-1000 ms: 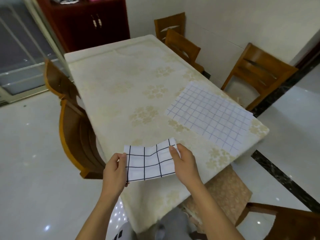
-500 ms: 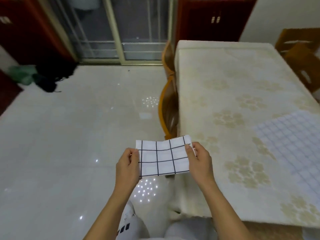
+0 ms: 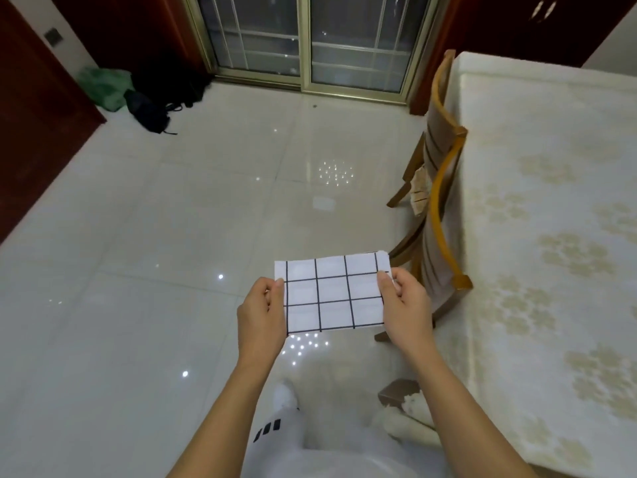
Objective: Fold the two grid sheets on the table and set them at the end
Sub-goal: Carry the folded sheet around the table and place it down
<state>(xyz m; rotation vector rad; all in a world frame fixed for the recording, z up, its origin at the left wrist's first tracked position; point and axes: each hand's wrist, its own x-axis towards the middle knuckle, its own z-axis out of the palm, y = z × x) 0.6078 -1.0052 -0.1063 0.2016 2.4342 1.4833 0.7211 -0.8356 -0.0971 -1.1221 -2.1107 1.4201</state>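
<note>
Left hand [image 3: 261, 313]: extended forward at mid-height, forearm nearly straight, thumb on top of the sheet's left short edge, remaining fingers hidden beneath. It pinches that edge.

Folded grid sheet [image 3: 333, 294]: a small white rectangle with bold black lines, held flat in the air between both hands, above the tiled floor [image 3: 138, 253] and off the worktop. Its long axis runs left to right, from one hand to the other. The fold appears complete; the layers lie close together.

Right hand [image 3: 404, 305]: mirrors the left, thumb on top of the right short edge, fingers curled under it. It grips that edge.

Chair [image 3: 437, 215]: stands tucked against the left long edge of the worktop, just beyond the right hand.

Worktop [image 3: 558, 167]: covered in a cream floral cloth, lies entirely to the right of the sheet. The right hand is the nearer one to it. The second grid sheet is not in view.

Judgement: the step in hand is carrying the folded sheet to the worktop's end. The move turns on swinging the sheet rightward past the chair back, with the right hand leading.
</note>
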